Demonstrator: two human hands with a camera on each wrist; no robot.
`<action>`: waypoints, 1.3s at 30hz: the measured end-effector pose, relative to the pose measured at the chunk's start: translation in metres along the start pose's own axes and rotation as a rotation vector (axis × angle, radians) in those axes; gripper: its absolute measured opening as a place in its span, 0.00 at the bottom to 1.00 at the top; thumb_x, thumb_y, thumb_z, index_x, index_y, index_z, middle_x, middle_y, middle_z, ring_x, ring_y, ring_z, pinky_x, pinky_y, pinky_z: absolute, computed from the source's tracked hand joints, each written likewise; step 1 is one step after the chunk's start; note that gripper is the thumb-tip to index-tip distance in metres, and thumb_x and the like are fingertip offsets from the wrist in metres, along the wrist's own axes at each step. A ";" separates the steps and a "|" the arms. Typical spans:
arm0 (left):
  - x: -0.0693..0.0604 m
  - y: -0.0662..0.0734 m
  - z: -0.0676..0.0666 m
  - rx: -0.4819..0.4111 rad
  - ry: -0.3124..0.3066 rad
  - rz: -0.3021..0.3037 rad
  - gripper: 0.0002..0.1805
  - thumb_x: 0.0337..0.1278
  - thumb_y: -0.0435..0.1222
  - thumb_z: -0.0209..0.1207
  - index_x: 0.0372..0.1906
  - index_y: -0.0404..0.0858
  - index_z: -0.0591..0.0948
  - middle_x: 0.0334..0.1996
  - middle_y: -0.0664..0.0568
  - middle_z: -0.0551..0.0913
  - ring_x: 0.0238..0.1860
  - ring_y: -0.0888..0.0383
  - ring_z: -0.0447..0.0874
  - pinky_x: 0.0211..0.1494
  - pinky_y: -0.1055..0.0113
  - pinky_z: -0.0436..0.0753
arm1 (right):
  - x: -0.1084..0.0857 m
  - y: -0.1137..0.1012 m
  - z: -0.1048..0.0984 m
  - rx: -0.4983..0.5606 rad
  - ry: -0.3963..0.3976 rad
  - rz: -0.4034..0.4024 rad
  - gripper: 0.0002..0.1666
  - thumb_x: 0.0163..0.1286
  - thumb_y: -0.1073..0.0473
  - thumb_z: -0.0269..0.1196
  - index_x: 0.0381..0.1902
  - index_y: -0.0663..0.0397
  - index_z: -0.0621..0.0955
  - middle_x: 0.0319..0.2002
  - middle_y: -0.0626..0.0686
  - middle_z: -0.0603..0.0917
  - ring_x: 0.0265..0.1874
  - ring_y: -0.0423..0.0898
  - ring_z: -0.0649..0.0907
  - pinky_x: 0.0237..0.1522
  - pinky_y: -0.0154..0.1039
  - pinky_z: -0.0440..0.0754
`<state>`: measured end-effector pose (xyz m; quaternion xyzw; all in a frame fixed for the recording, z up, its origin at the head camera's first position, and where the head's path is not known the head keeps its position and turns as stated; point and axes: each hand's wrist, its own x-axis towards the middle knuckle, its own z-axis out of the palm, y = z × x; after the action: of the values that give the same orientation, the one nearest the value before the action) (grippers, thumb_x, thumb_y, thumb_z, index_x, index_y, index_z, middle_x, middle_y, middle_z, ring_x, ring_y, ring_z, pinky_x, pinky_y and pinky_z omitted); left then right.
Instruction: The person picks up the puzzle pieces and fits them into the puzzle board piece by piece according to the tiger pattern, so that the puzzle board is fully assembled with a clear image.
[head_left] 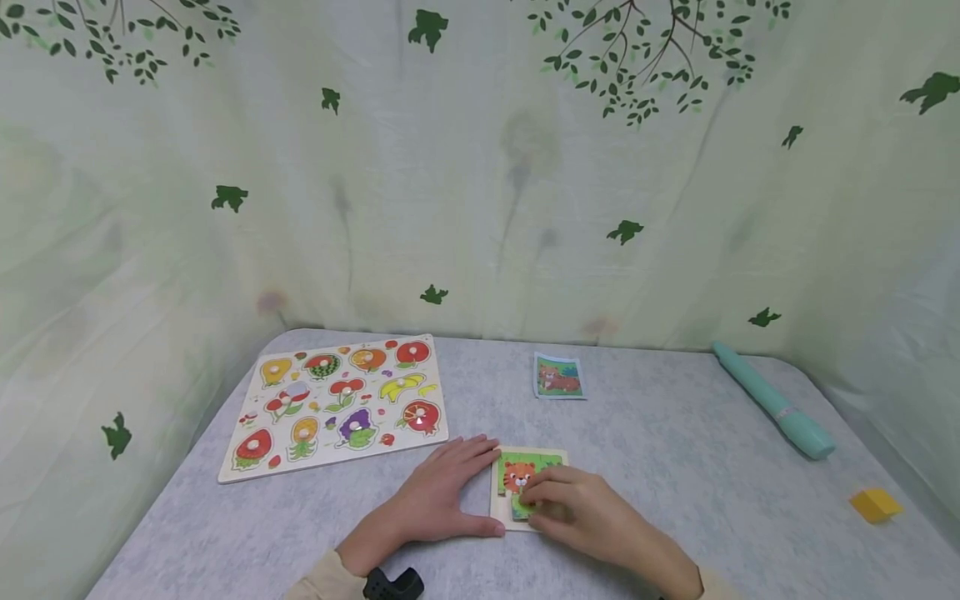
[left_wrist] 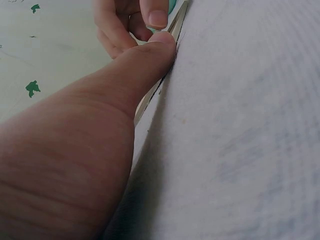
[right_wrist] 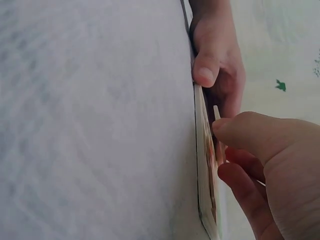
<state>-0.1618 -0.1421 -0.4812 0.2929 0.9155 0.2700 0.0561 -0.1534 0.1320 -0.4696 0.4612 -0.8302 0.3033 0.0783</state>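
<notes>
A small wooden picture puzzle point(head_left: 499, 507) with an orange tiger-like animal on green lies near the front of the table. My left hand point(head_left: 438, 496) rests at its left side, fingers and thumb spread, with the tips on the frame's edge. Between thumb and fingers, my right hand point(head_left: 592, 515) pinches a green puzzle piece point(head_left: 518, 507) over the lower part of the puzzle. In the right wrist view the thin piece point(right_wrist: 216, 112) stands tilted up from the board. The right fingers partly hide the puzzle's right side.
A large fruit peg board point(head_left: 330, 465) lies at the left. Behind the puzzle is a small animal picture card point(head_left: 559, 377). A teal tapered tube point(head_left: 772, 400) and a yellow block point(head_left: 875, 505) are on the right. A leaf-printed curtain point(head_left: 480, 208) surrounds the table.
</notes>
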 end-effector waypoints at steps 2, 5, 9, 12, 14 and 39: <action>0.000 0.000 0.000 -0.001 -0.001 0.000 0.54 0.51 0.71 0.64 0.78 0.46 0.69 0.78 0.57 0.66 0.81 0.54 0.58 0.82 0.43 0.58 | 0.001 0.000 0.002 -0.002 0.022 -0.016 0.12 0.66 0.60 0.74 0.46 0.43 0.87 0.47 0.39 0.86 0.46 0.34 0.85 0.49 0.33 0.86; 0.000 0.000 0.000 0.001 0.002 0.001 0.54 0.51 0.71 0.65 0.78 0.46 0.68 0.78 0.57 0.66 0.81 0.54 0.58 0.82 0.43 0.58 | 0.002 -0.001 0.005 -0.006 0.044 -0.027 0.12 0.65 0.60 0.74 0.46 0.43 0.87 0.48 0.39 0.86 0.47 0.35 0.85 0.50 0.34 0.87; 0.000 -0.001 0.001 0.005 0.008 0.006 0.54 0.51 0.71 0.65 0.78 0.47 0.68 0.79 0.57 0.65 0.81 0.54 0.58 0.82 0.43 0.58 | 0.003 -0.002 0.008 -0.018 0.058 -0.043 0.13 0.65 0.61 0.74 0.46 0.44 0.88 0.48 0.40 0.86 0.47 0.35 0.85 0.51 0.33 0.86; 0.000 -0.001 0.001 0.006 0.008 0.006 0.54 0.51 0.72 0.64 0.78 0.47 0.68 0.79 0.57 0.65 0.81 0.54 0.58 0.82 0.43 0.58 | 0.004 -0.002 0.011 -0.019 0.063 -0.040 0.12 0.65 0.62 0.73 0.46 0.44 0.88 0.48 0.40 0.86 0.47 0.35 0.85 0.50 0.31 0.85; 0.000 -0.001 0.001 0.007 0.010 0.008 0.54 0.51 0.72 0.64 0.78 0.47 0.68 0.79 0.57 0.65 0.81 0.54 0.58 0.82 0.43 0.58 | 0.004 -0.002 0.013 -0.013 0.065 -0.030 0.12 0.65 0.62 0.73 0.46 0.45 0.88 0.48 0.40 0.86 0.46 0.34 0.85 0.49 0.31 0.86; 0.001 -0.001 0.000 0.002 -0.012 -0.013 0.54 0.50 0.72 0.63 0.79 0.48 0.67 0.79 0.59 0.64 0.81 0.56 0.56 0.84 0.46 0.54 | -0.001 -0.001 0.020 -0.088 0.063 0.012 0.14 0.68 0.59 0.72 0.51 0.41 0.90 0.49 0.37 0.83 0.48 0.35 0.78 0.47 0.31 0.82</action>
<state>-0.1629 -0.1426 -0.4821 0.2886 0.9173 0.2669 0.0632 -0.1487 0.1210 -0.4858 0.4424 -0.8427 0.2812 0.1227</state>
